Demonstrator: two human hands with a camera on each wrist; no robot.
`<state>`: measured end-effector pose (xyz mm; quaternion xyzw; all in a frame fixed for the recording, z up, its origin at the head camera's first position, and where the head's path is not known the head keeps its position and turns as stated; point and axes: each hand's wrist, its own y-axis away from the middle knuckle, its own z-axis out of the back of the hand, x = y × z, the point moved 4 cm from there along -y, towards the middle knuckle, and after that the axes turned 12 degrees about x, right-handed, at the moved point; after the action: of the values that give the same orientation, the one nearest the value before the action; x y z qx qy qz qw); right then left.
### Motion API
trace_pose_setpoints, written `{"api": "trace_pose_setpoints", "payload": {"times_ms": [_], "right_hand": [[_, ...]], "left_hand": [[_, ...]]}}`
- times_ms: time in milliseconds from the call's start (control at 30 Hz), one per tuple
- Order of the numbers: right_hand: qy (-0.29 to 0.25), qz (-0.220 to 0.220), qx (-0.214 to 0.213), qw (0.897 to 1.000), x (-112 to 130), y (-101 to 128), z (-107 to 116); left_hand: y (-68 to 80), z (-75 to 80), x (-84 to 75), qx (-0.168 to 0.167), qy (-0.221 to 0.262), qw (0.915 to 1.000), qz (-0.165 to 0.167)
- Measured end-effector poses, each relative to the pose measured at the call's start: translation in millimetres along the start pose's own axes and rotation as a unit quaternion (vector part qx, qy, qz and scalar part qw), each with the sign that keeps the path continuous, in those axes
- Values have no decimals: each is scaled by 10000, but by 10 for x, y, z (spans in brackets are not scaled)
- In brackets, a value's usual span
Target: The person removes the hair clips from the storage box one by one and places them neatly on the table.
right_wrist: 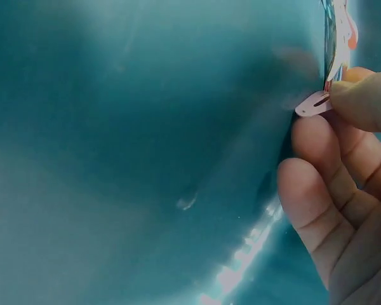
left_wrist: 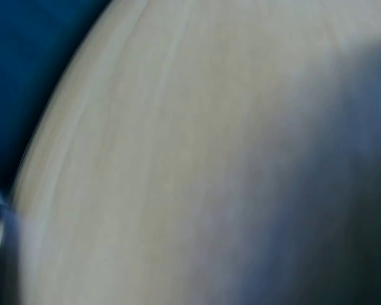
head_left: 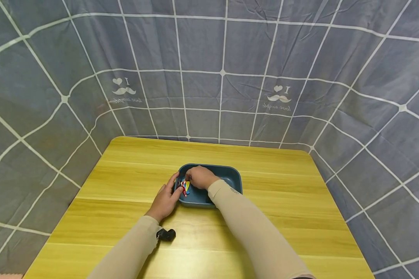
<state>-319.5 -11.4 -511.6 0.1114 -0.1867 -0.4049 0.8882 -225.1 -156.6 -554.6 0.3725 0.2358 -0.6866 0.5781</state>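
Observation:
In the head view, a dark blue rectangular tray (head_left: 232,174) sits on the table. Several colourful hair clips (head_left: 185,186), with red, yellow and blue among them, lie bunched at its left end. My right hand (head_left: 201,177) reaches into the tray over them. The right wrist view has this hand's thumb and fingertips pinching a pale pink snap hair clip (right_wrist: 312,103) beside other clips. At the tray's left rim rests my left hand (head_left: 165,199), fingers fairly straight and thumb close to the clips. The left wrist view shows only blurred surfaces and a dark blue edge (left_wrist: 32,57).
The wood-grain table (head_left: 283,221) has rounded far corners. A grey curtain (head_left: 202,93) with white grid lines surrounds its far side and both sides. A black device (head_left: 166,235) is on the left wrist, near the tabletop.

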Motion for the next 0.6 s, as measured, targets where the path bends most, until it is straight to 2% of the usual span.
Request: {"api": "trace_pose_setpoints", "payload": {"times_ms": [233,600], "right_hand": [[-63,-26,4,10000,-28,19,37],[-1173,192,-44,9929,-123,215,289]], "left_hand": [[-7,-11,4,-66,-74,10000,-7],[0,-20,-7,17,1,10000,40]]}}
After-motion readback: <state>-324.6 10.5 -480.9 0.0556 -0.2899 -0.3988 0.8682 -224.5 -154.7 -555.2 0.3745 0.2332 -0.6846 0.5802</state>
